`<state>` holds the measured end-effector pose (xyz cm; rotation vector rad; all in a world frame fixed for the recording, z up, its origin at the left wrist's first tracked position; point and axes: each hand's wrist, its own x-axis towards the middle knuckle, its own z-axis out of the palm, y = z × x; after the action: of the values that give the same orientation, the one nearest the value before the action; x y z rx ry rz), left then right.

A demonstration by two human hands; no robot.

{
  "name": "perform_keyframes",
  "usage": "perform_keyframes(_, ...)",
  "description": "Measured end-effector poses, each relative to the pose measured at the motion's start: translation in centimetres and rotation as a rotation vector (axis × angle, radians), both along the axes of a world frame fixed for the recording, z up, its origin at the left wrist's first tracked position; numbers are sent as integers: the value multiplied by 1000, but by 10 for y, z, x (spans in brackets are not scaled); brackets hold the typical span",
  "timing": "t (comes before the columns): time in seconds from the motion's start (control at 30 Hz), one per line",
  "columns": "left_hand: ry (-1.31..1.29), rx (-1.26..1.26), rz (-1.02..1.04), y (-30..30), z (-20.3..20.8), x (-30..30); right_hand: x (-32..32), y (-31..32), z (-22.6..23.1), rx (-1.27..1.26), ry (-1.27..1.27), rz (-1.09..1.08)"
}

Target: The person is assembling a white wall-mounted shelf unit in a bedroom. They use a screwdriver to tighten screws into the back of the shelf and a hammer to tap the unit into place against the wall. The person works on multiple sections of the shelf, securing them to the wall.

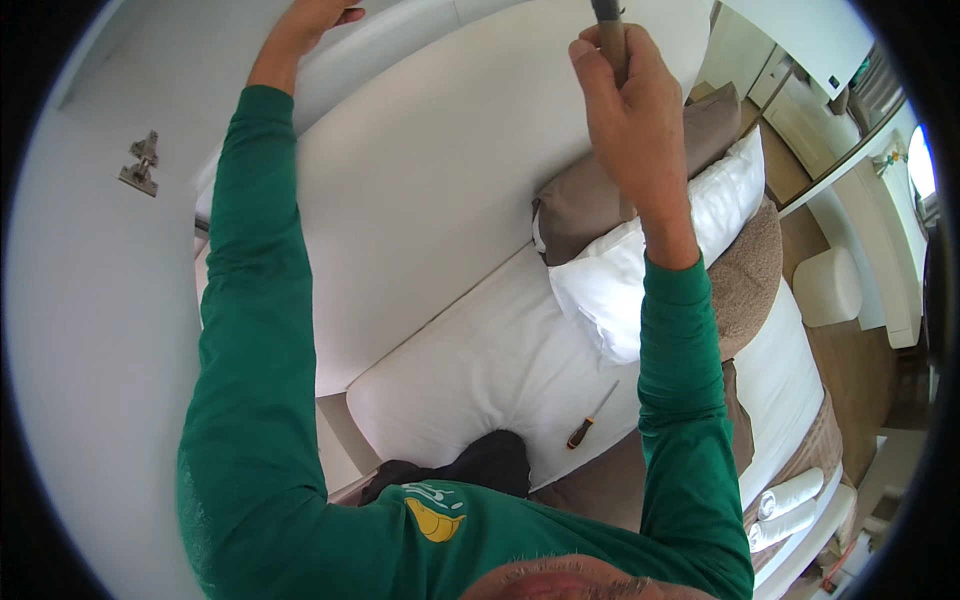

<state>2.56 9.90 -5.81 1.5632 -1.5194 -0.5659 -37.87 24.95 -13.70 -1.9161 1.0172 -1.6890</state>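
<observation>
High up at the right, my right hand (645, 115) is closed round the brown handle of a tool (612, 55). The tool's dark upper end runs out of the picture, so its kind does not show. My left hand (308, 18) is raised at the top left, near a white ledge (375, 40) above the headboard; most of its fingers are cut off or hidden. Between my arms lies a screwdriver (580, 432) with a dark and orange handle, flat on the white bed sheet (470, 375).
A metal hinge (142, 165) sits on the white panel at left. The white headboard (430, 180) rises behind the bed. Brown pillows (585, 205) and a white pillow (600, 290) lie at right, with rolled towels (790, 495) farther down. A white stool (828, 287) stands beyond.
</observation>
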Motion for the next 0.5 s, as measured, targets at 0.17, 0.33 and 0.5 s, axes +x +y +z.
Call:
perform_keyframes(0.17,225,46,-105,-6,8,1,8,3,13,97,-40,98)
perform_keyframes(0.33,152,97,-132,-7,16,-15,23,0,2,121,74,93)
perform_keyframes(0.5,165,149,-211,-20,15,-17,36,-1,-13,182,208,100)
